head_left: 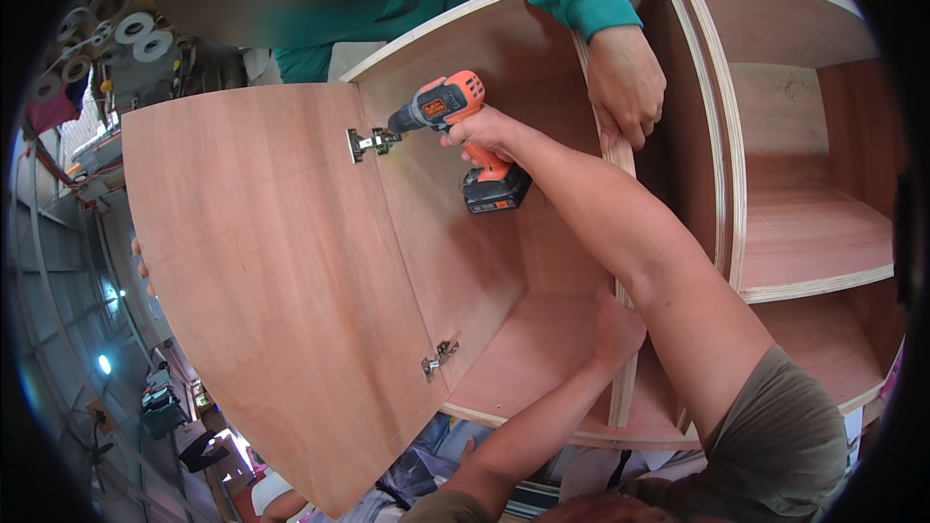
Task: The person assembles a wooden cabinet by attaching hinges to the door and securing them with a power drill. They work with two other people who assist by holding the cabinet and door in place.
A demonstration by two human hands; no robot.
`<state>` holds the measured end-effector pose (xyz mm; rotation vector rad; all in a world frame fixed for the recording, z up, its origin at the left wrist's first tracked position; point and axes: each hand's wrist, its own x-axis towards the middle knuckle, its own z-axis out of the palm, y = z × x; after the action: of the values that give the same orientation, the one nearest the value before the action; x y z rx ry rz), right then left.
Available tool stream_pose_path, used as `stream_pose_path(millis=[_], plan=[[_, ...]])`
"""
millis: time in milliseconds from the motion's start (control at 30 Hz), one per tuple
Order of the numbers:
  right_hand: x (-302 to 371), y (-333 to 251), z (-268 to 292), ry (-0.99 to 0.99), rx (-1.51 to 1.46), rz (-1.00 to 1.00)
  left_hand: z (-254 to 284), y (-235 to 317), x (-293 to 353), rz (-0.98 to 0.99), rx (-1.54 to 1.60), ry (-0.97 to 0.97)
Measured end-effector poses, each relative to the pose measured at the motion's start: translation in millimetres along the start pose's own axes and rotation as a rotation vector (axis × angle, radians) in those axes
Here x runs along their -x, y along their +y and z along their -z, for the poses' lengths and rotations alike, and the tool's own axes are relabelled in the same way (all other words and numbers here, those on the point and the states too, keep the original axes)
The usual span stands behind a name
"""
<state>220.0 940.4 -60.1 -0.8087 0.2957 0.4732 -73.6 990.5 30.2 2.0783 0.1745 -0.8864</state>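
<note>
Cabinet door (271,261) is fitted with near hinge (441,360) and far hinge (364,144), latter seemingly unfinished; drill (448,102) is grasped by right hand (486,132), divider (621,402) by left hand (618,325).

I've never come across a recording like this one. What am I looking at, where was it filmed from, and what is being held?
There is no machine arm here: a person works bare-handed. The one picture comes from a wide fisheye camera on that person's head, looking down, so straight edges bend near the rim.

In front is an open wooden cabinet with a swung-out door panel. An upper hinge and a lower hinge sit where the two meet.

The right hand holds an orange and black drill, its nose at the upper hinge. The left hand is closed on the front edge of a divider.

The co-worker's hand, from a green sleeve, rests higher on that divider.
</note>
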Motion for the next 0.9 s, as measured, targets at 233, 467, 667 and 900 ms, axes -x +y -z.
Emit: stream_pose_path(millis=[233, 467, 667, 900], plan=[[0.4, -0.2, -1.8, 0.016, 0.004, 0.000, -3.6, -5.7, 0.5, -0.028, 0.001, 0.025], [-0.8, 1.8, -3.2, 0.016, -0.002, -0.010, -0.8, -5.7, 0.7, -0.076, 0.013, 0.004], [-6.9, 5.7, -1.2, 0.007, 0.008, -0.016, -5.7, -11.7, -1.2, -0.114, 0.017, 0.018], [-10.7, 6.3, -1.2, 0.021, 0.046, 0.018, -5.8, -5.5, -1.3, -0.104, 0.062, 0.018]])
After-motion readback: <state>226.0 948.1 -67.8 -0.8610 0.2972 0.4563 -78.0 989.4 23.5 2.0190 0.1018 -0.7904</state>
